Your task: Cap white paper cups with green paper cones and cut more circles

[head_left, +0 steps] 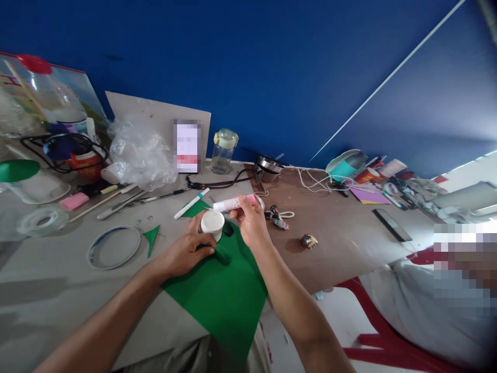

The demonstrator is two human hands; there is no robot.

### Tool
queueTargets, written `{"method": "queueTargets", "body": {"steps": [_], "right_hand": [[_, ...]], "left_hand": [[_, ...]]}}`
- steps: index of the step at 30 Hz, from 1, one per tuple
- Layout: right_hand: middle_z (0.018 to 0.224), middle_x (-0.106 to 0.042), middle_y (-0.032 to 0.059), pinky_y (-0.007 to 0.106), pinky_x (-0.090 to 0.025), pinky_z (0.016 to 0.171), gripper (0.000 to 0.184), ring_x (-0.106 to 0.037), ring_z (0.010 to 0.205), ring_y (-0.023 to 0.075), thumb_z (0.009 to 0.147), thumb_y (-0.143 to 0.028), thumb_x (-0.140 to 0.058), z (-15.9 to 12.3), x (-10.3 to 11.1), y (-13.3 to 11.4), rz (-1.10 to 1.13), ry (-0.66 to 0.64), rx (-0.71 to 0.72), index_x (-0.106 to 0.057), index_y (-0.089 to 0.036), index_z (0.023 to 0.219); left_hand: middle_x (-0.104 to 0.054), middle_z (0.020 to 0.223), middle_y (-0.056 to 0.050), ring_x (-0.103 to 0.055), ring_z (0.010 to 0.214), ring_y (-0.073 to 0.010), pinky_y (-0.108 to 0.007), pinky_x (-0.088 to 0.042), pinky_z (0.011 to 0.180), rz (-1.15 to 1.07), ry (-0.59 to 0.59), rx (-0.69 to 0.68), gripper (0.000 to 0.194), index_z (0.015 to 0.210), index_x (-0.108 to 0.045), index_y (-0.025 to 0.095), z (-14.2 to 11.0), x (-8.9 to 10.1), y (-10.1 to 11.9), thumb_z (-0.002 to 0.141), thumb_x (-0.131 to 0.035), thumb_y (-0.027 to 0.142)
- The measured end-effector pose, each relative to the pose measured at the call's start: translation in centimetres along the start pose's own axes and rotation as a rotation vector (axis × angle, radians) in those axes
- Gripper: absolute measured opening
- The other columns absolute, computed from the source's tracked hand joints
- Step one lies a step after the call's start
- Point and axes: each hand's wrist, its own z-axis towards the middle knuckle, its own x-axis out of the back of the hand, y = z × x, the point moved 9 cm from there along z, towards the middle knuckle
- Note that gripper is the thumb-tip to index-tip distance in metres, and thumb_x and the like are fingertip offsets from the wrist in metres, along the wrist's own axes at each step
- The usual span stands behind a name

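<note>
The fingers (205,243) of the left hand (188,250) curl closely together around a dark green rolled piece (221,254), just below a white paper cup (212,224); how the two are joined is hidden. The right hand (250,220) pinches a white tube with pink markings (233,203) between thumb and fingers, its narrow tip pointing toward the rim of the cup, just above it.

From the head camera, both hands hang over a green sheet (219,295) lying on a pale grey board (50,316). A small green triangle (151,238) lies beside the sheet, near a thin ring (113,247) and a roll of clear tape (42,221). A white marker (191,203) lies just beyond the cup. Farther back stand a glass jar (224,151) and a crumpled plastic bag (140,155). To the right, a steel bowl (268,168), small trinkets (279,223) and a black phone (392,225) sit on a brown tabletop (341,259). At the right edge, a blurred seated person (430,311) in a pale shirt is beside a red chair (384,331).
</note>
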Motion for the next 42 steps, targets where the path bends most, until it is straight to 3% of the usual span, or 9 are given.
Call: {"method": "queueTargets", "body": {"steps": [5, 14, 19, 22, 24, 27, 31, 36, 42], "right_hand": [[0.093, -0.076, -0.0001, 0.022, -0.046, 0.048, 0.04, -0.056, 0.047, 0.0058, 0.066, -0.044, -0.085, -0.3, -0.4, -0.2, 0.113, -0.046, -0.002, -0.063, -0.022, 0.092], [0.096, -0.077, 0.0041, 0.032, -0.051, 0.05, 0.028, -0.054, 0.047, 0.0115, 0.071, -0.038, -0.074, 0.0, -0.5, -0.6, 0.073, -0.15, 0.031, -0.062, -0.025, 0.093], [0.093, -0.076, 0.0028, 0.027, -0.045, 0.046, 0.036, -0.05, 0.044, 0.0084, 0.071, -0.042, -0.078, -0.6, -1.6, -0.5, 0.024, -0.186, 0.015, -0.062, -0.024, 0.096], [0.091, -0.075, 0.0014, 0.024, -0.039, 0.043, 0.037, -0.048, 0.044, 0.0063, 0.074, -0.046, -0.079, -1.1, -2.3, -1.0, -0.051, -0.182, 0.095, -0.062, -0.022, 0.096], [0.091, -0.075, 0.0018, 0.024, -0.043, 0.048, 0.036, -0.051, 0.049, 0.0074, 0.076, -0.046, -0.078, -1.5, -2.7, -1.3, -0.123, -0.174, 0.168, -0.062, -0.021, 0.097], [0.097, -0.075, 0.0045, 0.027, -0.054, 0.066, 0.039, -0.064, 0.07, 0.0143, 0.077, -0.047, -0.078, -1.8, -2.8, -1.4, -0.23, -0.162, 0.253, -0.063, -0.021, 0.103], [0.106, -0.074, 0.0069, 0.034, -0.056, 0.086, 0.04, -0.068, 0.093, 0.0213, 0.083, -0.047, -0.074, -2.3, -3.3, -1.3, -0.399, -0.229, 0.37, -0.066, -0.023, 0.114], [0.112, -0.071, 0.0085, 0.035, -0.054, 0.091, 0.038, -0.066, 0.1, 0.0217, 0.093, -0.047, -0.063, -3.3, -4.7, -1.8, -0.561, -0.322, 0.527, -0.067, -0.023, 0.121], [0.111, -0.071, 0.0096, 0.035, -0.055, 0.088, 0.038, -0.065, 0.099, 0.022, 0.097, -0.049, -0.057, -3.4, -5.2, -2.1, -0.629, -0.326, 0.568, -0.067, -0.023, 0.124]], "left_hand": [[-0.037, 0.16, -0.007, -0.038, 0.143, -0.0335, -0.052, -0.037, 0.118, 0.024, 0.002, -0.01, 0.019, 0.086, -0.074, 0.02, 0.0, 0.0, 0.2, 0.092, -0.057, 0.023], [-0.04, 0.159, -0.006, -0.039, 0.142, -0.031, -0.049, -0.036, 0.119, 0.018, 0.018, -0.033, 0.018, 0.086, -0.074, 0.021, 0.0, 0.1, 0.1, 0.092, -0.058, 0.024], [-0.04, 0.158, -0.004, -0.038, 0.141, -0.0294, -0.047, -0.034, 0.12, -0.011, 0.025, -0.018, 0.018, 0.086, -0.074, 0.021, -0.1, 0.1, -0.1, 0.093, -0.057, 0.025], [-0.039, 0.157, -0.004, -0.038, 0.14, -0.0296, -0.045, -0.033, 0.12, -0.014, 0.024, -0.012, 0.015, 0.085, -0.074, 0.021, -0.1, 0.1, -0.2, 0.091, -0.06, 0.026], [-0.038, 0.158, -0.004, -0.037, 0.141, -0.0293, -0.043, -0.033, 0.121, -0.017, 0.022, -0.018, 0.014, 0.085, -0.074, 0.021, -0.1, 0.1, -0.1, 0.09, -0.061, 0.026], [-0.04, 0.154, -0.005, -0.039, 0.139, -0.0295, -0.045, -0.034, 0.119, -0.008, 0.031, -0.032, 0.014, 0.085, -0.074, 0.021, 0.0, 0.3, 0.2, 0.09, -0.061, 0.024], [-0.049, 0.142, -0.008, -0.042, 0.133, -0.0307, -0.048, -0.039, 0.115, 0.021, 0.022, -0.03, 0.014, 0.088, -0.075, 0.021, 0.1, 0.3, 0.3, 0.09, -0.061, 0.025], [-0.043, 0.148, -0.01, -0.04, 0.137, -0.0335, -0.051, -0.038, 0.116, 0.031, 0.023, -0.035, 0.016, 0.088, -0.075, 0.021, 0.1, 0.4, 0.3, 0.09, -0.06, 0.026], [-0.055, 0.132, -0.008, -0.046, 0.129, -0.029, -0.045, -0.043, 0.112, 0.027, 0.029, -0.012, 0.014, 0.088, -0.076, 0.023, 0.1, 0.4, 0.1, 0.088, -0.062, 0.028]]}}
